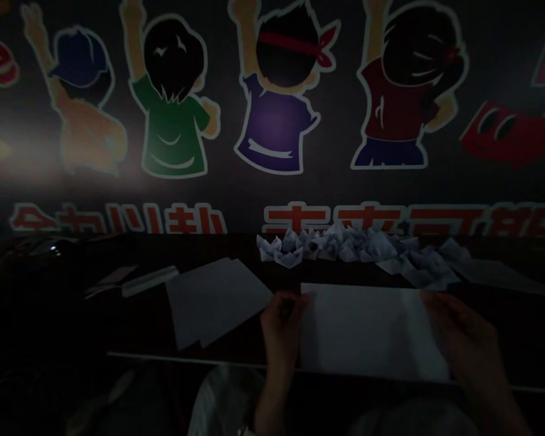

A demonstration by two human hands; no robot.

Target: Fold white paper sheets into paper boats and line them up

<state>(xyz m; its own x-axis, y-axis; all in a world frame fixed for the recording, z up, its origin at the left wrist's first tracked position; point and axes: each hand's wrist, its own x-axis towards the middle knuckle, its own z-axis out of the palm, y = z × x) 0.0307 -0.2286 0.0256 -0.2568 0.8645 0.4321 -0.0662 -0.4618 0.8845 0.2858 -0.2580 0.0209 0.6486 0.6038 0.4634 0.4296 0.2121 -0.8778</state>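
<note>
A white sheet of paper (367, 330) lies flat on the dark table (131, 330) in front of me. My left hand (281, 327) pinches the sheet's far left corner, fingers closed on it. My right hand (463, 339) rests on the sheet's right edge with its fingers curled over the paper. The scene is very dim.
A pile of several folded white paper boats (358, 248) lies along the table's far edge. A stack of loose sheets (215, 303) sits to the left, with a thin strip (148, 281) beyond it. More paper (499, 272) lies at the right. A cartoon mural (272, 109) fills the wall.
</note>
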